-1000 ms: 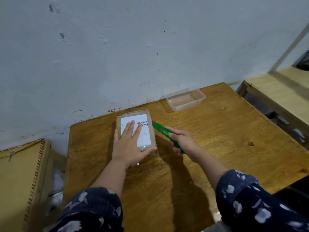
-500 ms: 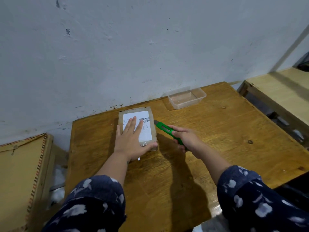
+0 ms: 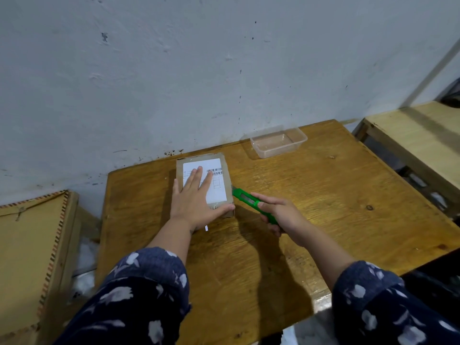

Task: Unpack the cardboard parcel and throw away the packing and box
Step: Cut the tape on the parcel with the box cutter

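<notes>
The left hand [image 3: 194, 205] lies flat, fingers [image 3: 196, 178] spread open, pressing the cardboard parcel [image 3: 224, 175] onto the bench [image 3: 323, 195] at frame centre. The right hand [image 3: 278, 212] is closed around a green utility knife [image 3: 245, 198], its tip at the parcel's right edge. A clear plastic tub [image 3: 278, 141] sits upper right, well apart; bare bench lies right of and below the parcel.

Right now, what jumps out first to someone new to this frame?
The green cutter in the right hand, its tip at the right side of the parcel mid-table. The left hand lies flat on the parcel's white label. Behind, by the wall, sits an empty clear tub.
</notes>
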A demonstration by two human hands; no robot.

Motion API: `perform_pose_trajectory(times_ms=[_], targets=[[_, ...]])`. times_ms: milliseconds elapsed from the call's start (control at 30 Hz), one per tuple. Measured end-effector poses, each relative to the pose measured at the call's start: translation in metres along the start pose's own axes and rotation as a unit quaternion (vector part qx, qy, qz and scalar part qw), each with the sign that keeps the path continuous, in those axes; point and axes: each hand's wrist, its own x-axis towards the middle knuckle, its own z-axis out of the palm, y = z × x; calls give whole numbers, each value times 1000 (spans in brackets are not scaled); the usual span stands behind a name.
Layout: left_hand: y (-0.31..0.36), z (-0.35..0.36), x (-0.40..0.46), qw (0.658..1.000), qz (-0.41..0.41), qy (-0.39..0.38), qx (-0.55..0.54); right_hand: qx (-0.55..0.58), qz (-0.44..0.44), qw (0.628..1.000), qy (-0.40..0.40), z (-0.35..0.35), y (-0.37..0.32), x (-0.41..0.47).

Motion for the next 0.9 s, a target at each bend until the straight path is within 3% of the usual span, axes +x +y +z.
perform_pose_trajectory(times_ms=[333,533,667,900], targets=[[10,-6,17,998,-36,-20,-50,-59,-6,998,-6,-15,-12,-3],[-22,-13,1,995,39,-26,-90,-193,-10,980,-38,-20,-25,-1],[-41,-6,-17,996,46,25,-65,-213,1,977,-9,-9,-21,2],[-42,2,-22,996,42,38,-69,-263,-13,962,74,-17,-16,3]])
